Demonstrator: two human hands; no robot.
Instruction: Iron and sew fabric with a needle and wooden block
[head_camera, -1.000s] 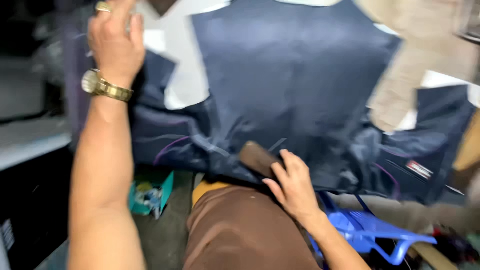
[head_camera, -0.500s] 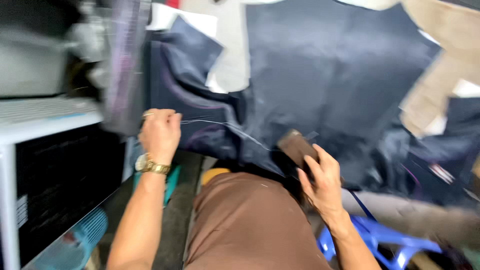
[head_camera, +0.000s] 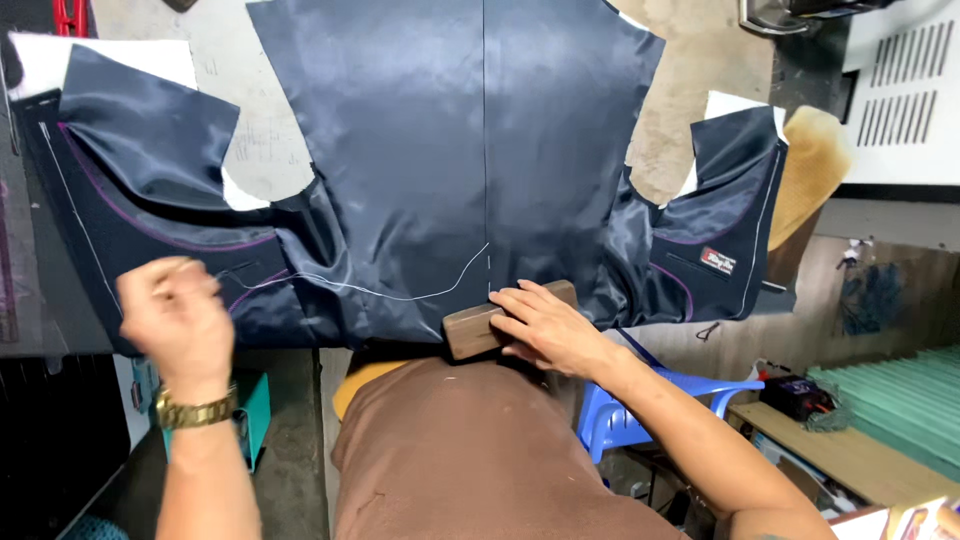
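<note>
Navy lining panels (head_camera: 450, 150) spread flat on worktable (head_camera: 690, 110). White thread (head_camera: 380, 290) trailing across fabric to left hand (head_camera: 178, 318), pinched, blurred. Right hand (head_camera: 548, 325) pressing flat on wooden block (head_camera: 470, 330) at table's near edge.

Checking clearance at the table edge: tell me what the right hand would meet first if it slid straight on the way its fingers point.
The right hand lies on the wooden block, fingers pointing left. Past the block's end it would probably meet the dark satin lining and the loose white thread; depth is unclear.
</note>
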